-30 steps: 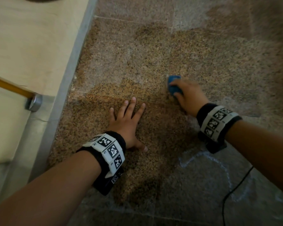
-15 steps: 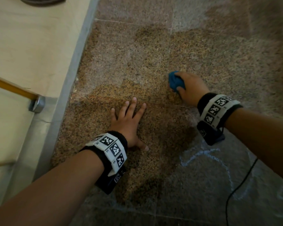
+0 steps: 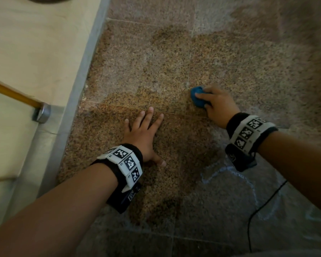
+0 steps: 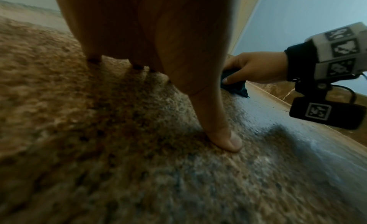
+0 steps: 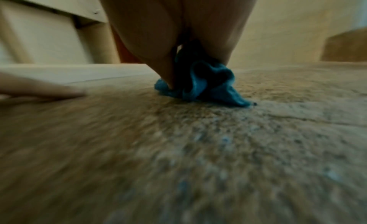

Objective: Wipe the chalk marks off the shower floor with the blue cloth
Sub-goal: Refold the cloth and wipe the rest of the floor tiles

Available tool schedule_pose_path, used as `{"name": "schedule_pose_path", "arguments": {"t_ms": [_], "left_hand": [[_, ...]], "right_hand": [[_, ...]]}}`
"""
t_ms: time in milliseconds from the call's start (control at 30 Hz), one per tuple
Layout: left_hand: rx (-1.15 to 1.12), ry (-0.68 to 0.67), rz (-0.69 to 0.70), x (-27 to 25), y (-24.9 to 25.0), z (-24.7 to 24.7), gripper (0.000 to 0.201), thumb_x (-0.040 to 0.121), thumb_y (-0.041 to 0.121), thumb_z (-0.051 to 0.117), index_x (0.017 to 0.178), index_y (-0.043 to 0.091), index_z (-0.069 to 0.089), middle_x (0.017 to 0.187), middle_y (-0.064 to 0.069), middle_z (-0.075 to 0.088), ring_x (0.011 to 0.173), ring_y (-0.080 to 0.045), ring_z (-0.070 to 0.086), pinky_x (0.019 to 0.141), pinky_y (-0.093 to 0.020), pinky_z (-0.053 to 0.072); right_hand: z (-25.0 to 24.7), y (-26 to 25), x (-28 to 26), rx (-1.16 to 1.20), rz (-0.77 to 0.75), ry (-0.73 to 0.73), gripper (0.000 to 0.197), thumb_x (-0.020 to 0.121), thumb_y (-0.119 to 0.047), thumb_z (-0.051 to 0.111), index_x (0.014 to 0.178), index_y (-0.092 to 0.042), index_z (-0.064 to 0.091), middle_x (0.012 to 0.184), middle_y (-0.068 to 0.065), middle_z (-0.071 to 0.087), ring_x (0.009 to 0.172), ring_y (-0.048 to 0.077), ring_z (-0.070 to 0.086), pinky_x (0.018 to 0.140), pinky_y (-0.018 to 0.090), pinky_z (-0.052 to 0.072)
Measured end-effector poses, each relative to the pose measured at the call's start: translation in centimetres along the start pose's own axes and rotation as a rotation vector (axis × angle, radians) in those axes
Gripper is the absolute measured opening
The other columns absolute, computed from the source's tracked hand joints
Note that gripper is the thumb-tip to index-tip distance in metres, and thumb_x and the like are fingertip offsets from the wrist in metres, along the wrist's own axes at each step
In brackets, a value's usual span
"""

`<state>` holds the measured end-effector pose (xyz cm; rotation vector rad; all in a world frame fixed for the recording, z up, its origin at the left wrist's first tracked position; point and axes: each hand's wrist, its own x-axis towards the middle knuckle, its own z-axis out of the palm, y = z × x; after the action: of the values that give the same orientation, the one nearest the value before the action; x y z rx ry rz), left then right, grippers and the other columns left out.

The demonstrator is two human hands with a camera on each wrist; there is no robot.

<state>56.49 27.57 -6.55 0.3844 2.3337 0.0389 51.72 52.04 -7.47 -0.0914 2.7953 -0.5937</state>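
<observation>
We see the shower floor (image 3: 230, 67), speckled brown granite tiles with darker wet patches across the middle and paler dry stone toward the far edge. Along the floor's left edge runs a grey curb (image 3: 67, 115), with a cream wall (image 3: 35, 52) beyond it and a wooden rod (image 3: 13, 93) ending in a metal mount (image 3: 42, 114) fixed there. Near the floor's near edge, on a duller grey tile, the chalk marks (image 3: 235, 175) loop in faint white lines, unwiped. A thin black cable (image 3: 263, 206) trails across that tile from the right wristband (image 3: 248, 132). Our left hand (image 3: 143, 134) lies flat on the wet tile mid-floor, fingers straight and spread, thumb out to the side, holding nothing; the left wrist view shows the thumb (image 4: 224, 133) pressed to the stone. A marker-covered left wristband (image 3: 124, 162) sits behind it. Our right hand (image 3: 217, 104) is just beyond and to the right, fingers curled round the blue cloth (image 3: 197, 96), which is bunched into a wad and pressed on the floor near a tile seam. In the right wrist view the blue cloth (image 5: 208, 84) bulges out below the fingers (image 5: 166, 70) and touches the stone. The two hands sit near each other but apart. The cloth is well apart from the chalk lines.
</observation>
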Motion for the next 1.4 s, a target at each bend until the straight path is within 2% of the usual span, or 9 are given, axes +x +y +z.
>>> {"name": "schedule_pose_path", "arguments": {"t_ms": [267, 500, 567, 700, 767, 967, 1167, 1300, 1400], "left_hand": [[0.022, -0.021, -0.008, -0.2, 0.3, -0.4, 0.141, 0.056, 0.072, 0.076, 0.146, 0.036, -0.026, 0.152, 0.003, -0.039, 0.144, -0.023, -0.026, 0.115, -0.058, -0.006], [0.064, -0.054, 0.059, -1.2, 2.3, -0.5, 0.143, 0.058, 0.071, 0.075, 0.146, 0.031, -0.03, 0.15, -0.001, -0.042, 0.141, -0.026, -0.033, 0.11, -0.061, -0.014], [0.089, -0.072, 0.122, -1.5, 3.5, 0.5, 0.145, 0.057, 0.072, 0.075, 0.145, 0.03, -0.031, 0.149, -0.002, -0.044, 0.139, -0.026, -0.036, 0.108, -0.061, -0.018], [0.134, -0.086, 0.146, -1.7, 4.3, 2.7, 0.145, 0.058, 0.071, 0.076, 0.144, 0.03, -0.032, 0.148, -0.002, -0.045, 0.139, -0.026, -0.036, 0.109, -0.062, -0.016], [0.145, -0.08, 0.137, -1.7, 4.2, 2.8, 0.145, 0.057, 0.072, 0.075, 0.144, 0.031, -0.034, 0.148, 0.0, -0.045, 0.14, -0.025, -0.035, 0.11, -0.062, -0.014], [0.173, -0.081, 0.157, -2.2, 3.8, 2.5, 0.141, 0.06, 0.073, 0.073, 0.145, 0.031, -0.031, 0.149, 0.0, -0.044, 0.141, -0.025, -0.033, 0.114, -0.06, -0.011], [0.198, -0.076, 0.179, -2.8, 3.2, 2.7, 0.135, 0.066, 0.069, 0.072, 0.147, 0.028, -0.028, 0.152, 0.0, -0.04, 0.143, -0.024, -0.03, 0.116, -0.056, -0.009], [0.194, -0.076, 0.177, -3.1, 3.0, 2.7, 0.133, 0.068, 0.066, 0.073, 0.148, 0.028, -0.026, 0.152, 0.0, -0.038, 0.143, -0.024, -0.029, 0.117, -0.055, -0.007], [0.205, -0.083, 0.178, -3.1, 2.9, 2.6, 0.133, 0.067, 0.067, 0.073, 0.148, 0.028, -0.025, 0.153, -0.001, -0.038, 0.143, -0.025, -0.028, 0.116, -0.055, -0.008]], "right_hand": [[4.1, -5.0, -9.0, -0.116, -0.392, -0.184, 0.038, 0.096, -0.019, 0.051, 0.134, -0.021, 0.052, 0.144, 0.003, 0.041, 0.125, 0.031, 0.04, 0.108, 0.04, 0.03], [1.4, -0.4, -7.2, -0.058, -0.079, -0.064, 0.044, 0.094, -0.01, 0.051, 0.138, -0.016, 0.045, 0.139, 0.01, 0.046, 0.125, 0.032, 0.041, 0.106, 0.039, 0.031], [2.1, -1.3, -8.5, -0.146, -0.124, -0.075, 0.045, 0.093, -0.009, 0.052, 0.137, -0.015, 0.047, 0.139, 0.011, 0.045, 0.122, 0.036, 0.043, 0.105, 0.042, 0.034], [4.7, -2.2, -12.6, -0.181, -0.441, -0.124, 0.053, 0.061, -0.001, 0.082, 0.111, -0.012, 0.068, 0.11, 0.015, 0.065, 0.08, 0.037, 0.062, 0.072, 0.043, 0.055], [4.6, -1.3, -13.1, -0.225, -0.497, -0.177, 0.058, 0.058, -0.002, 0.084, 0.113, -0.014, 0.068, 0.113, 0.012, 0.064, 0.079, 0.035, 0.062, 0.069, 0.042, 0.057], [2.5, -0.2, -11.4, -0.206, -0.191, -0.1, 0.043, 0.097, -0.012, 0.045, 0.139, -0.023, 0.045, 0.144, 0.005, 0.039, 0.118, 0.033, 0.039, 0.104, 0.038, 0.034], [4.1, -1.4, -14.5, -0.314, -0.45, -0.202, 0.059, 0.056, -0.006, 0.086, 0.112, -0.016, 0.068, 0.112, 0.011, 0.065, 0.085, 0.033, 0.064, 0.071, 0.039, 0.057], [2.2, -0.3, -13.1, -0.311, -0.381, -0.295, 0.052, 0.093, -0.011, 0.052, 0.141, -0.028, 0.04, 0.149, 0.0, 0.032, 0.127, 0.027, 0.038, 0.105, 0.035, 0.036], [1.7, 0.7, -12.4, -0.292, -0.247, -0.269, 0.052, 0.097, -0.011, 0.043, 0.144, -0.03, 0.033, 0.152, -0.002, 0.025, 0.128, 0.027, 0.032, 0.108, 0.035, 0.032]]}}
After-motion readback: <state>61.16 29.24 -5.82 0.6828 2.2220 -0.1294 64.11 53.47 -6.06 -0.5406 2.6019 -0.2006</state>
